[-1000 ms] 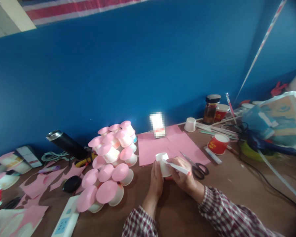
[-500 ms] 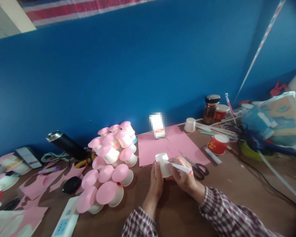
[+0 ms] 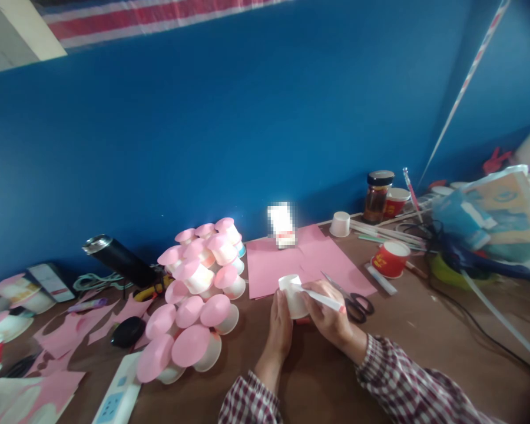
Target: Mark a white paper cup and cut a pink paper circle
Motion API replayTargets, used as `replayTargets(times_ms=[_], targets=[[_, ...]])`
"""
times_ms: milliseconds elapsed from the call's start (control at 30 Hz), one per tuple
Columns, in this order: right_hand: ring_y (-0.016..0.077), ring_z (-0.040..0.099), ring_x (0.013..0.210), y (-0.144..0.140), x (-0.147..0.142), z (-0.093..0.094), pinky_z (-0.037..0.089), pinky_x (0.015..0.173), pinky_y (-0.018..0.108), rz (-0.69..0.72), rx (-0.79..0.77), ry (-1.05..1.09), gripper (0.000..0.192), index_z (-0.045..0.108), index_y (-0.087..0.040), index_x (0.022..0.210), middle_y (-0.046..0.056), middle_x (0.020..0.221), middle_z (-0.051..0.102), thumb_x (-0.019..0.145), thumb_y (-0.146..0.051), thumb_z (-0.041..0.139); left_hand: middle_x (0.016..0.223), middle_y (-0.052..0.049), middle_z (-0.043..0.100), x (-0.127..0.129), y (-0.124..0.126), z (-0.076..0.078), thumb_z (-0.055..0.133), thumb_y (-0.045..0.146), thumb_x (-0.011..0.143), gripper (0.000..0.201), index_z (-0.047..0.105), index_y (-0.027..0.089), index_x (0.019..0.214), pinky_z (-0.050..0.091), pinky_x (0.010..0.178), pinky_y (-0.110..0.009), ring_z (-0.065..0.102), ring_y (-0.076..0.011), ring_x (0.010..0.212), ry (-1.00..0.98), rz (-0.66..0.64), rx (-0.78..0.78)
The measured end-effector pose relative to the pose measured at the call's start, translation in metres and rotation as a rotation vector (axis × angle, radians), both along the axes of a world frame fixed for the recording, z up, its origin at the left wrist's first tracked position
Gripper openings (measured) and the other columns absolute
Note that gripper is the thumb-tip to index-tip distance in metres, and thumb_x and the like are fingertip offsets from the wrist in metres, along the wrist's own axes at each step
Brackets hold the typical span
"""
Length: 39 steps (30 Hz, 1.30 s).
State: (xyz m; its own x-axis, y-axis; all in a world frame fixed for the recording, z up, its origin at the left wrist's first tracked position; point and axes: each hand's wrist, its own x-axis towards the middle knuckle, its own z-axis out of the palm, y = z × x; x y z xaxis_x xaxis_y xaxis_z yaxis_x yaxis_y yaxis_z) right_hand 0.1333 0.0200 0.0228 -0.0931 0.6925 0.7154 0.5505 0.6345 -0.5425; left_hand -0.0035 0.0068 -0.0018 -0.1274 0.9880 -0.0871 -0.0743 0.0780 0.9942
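Note:
My left hand point(image 3: 281, 324) is closed around the left side of a small white paper cup point(image 3: 294, 300), held just above the brown table. My right hand point(image 3: 329, 312) grips a white marker point(image 3: 322, 299) with a red end, its other end close to the cup's side. Whether the tip touches the cup I cannot tell. Right-hand fingers also rest by the cup's right side. Behind the cup lie sheets of pink paper point(image 3: 269, 268). Scissors with dark handles point(image 3: 357, 306) lie beside my right hand, their blades over the paper.
Several cups with pink paper cones point(image 3: 192, 345) stand to the left. Beyond them are a black flask point(image 3: 119, 259), pink scraps point(image 3: 66, 333) and a power strip point(image 3: 119, 388). Rightward are a red cup point(image 3: 391, 259), a jar point(image 3: 377, 197), another white cup point(image 3: 340, 224) and cables.

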Motion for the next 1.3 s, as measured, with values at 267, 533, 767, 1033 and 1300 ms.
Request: replayTargets(times_ms=[267,533,767,1033,1300], targets=[[0.0192,0.057,0.070,-0.002,-0.002,0.003,0.046,0.064,0.033,0.040,0.008,0.014,0.011,0.060,-0.018,0.092,0.005,0.078,0.063,0.087,-0.016,0.051,0.128,-0.013,0.056,0.000,-0.001,0.003,0.051,0.051,0.083,0.050,0.061,0.015,0.115,0.031,0.104,-0.037,0.044,-0.0288,0.124,-0.115,-0.010,0.035],[0.0187,0.059,0.072,-0.005,-0.002,-0.001,0.048,0.065,0.033,0.072,0.048,0.075,0.010,0.057,-0.018,0.092,0.006,0.079,0.062,0.084,-0.014,0.053,0.107,-0.014,0.067,0.000,0.005,0.002,0.058,0.049,0.079,0.045,0.064,0.014,0.107,0.040,0.096,-0.040,0.051,-0.0305,0.116,-0.562,-0.039,-0.052],[0.0191,0.060,0.071,-0.004,-0.003,0.001,0.049,0.065,0.035,0.050,-0.004,0.085,0.009,0.058,-0.018,0.091,0.005,0.078,0.062,0.085,-0.017,0.051,0.100,-0.015,0.068,0.006,0.008,0.016,0.053,0.054,0.081,0.053,0.063,0.008,0.105,0.042,0.095,-0.042,0.058,-0.0297,0.107,-0.811,-0.150,-0.110],[0.0201,0.061,0.077,-0.004,-0.003,-0.004,0.049,0.070,0.034,0.034,-0.063,0.082,0.011,0.059,-0.019,0.094,0.006,0.083,0.064,0.087,-0.019,0.051,0.109,-0.015,0.065,0.004,0.008,0.013,0.049,0.056,0.083,0.054,0.063,0.010,0.106,0.041,0.095,-0.039,0.057,-0.0290,0.109,-0.787,-0.172,-0.092],[0.0202,0.063,0.076,-0.003,-0.004,-0.001,0.051,0.070,0.034,0.033,-0.054,0.096,0.014,0.061,-0.019,0.095,0.007,0.084,0.066,0.088,-0.021,0.049,0.096,-0.009,0.068,0.007,0.006,0.015,0.052,0.056,0.081,0.049,0.065,0.013,0.100,0.041,0.092,-0.036,0.061,-0.0228,0.094,-0.717,-0.142,-0.064]])
